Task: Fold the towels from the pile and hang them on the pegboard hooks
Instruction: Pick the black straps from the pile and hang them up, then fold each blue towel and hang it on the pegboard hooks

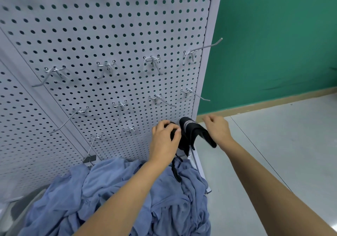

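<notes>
White pegboard with rows of wire hooks, before a green wall and grey floor; a pile of blue towels lies at its foot, one bearing a stitched mark too blurred to read. A black towel with pale stripes hangs over a low hook by the board's right edge, between the hands. The left hand grips a bunch of it; the right hand, fingers curled, sits at its right fold, and whether it holds the cloth cannot be told.

Left hand: forearm extended, fingers curled round black towel. Right hand: forearm extended, fingers loosely curled, grip unclear.
</notes>
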`<state>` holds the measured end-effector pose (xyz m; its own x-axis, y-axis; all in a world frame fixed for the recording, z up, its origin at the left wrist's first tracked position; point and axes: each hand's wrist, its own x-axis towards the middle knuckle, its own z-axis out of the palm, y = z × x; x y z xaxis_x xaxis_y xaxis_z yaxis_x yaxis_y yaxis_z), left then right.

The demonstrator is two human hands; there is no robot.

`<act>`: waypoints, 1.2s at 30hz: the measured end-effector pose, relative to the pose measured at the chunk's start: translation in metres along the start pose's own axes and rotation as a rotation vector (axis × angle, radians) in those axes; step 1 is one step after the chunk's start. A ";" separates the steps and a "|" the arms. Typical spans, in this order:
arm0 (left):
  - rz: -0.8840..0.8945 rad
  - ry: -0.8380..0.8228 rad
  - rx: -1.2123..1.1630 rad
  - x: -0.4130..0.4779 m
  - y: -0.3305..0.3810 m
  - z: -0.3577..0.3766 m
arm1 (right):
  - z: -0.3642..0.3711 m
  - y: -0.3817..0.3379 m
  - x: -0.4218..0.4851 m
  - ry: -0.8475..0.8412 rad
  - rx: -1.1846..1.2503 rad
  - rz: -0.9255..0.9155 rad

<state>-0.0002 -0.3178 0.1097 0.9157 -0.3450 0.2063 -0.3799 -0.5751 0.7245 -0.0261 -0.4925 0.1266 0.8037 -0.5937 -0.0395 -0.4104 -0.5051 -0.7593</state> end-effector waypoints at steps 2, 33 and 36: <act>-0.051 0.040 -0.023 -0.002 0.005 0.003 | 0.006 -0.016 -0.006 -0.102 -0.069 -0.098; -0.276 -0.205 0.097 -0.173 -0.093 -0.265 | 0.089 -0.122 -0.247 -0.493 -0.354 -0.516; -0.327 -0.273 0.072 -0.169 -0.130 -0.232 | 0.125 -0.104 -0.230 -0.548 -0.390 -0.478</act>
<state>-0.0755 -0.0123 0.1335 0.9248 -0.3141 -0.2147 -0.0928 -0.7336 0.6733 -0.1146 -0.2247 0.1333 0.9843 0.0799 -0.1573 -0.0092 -0.8670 -0.4982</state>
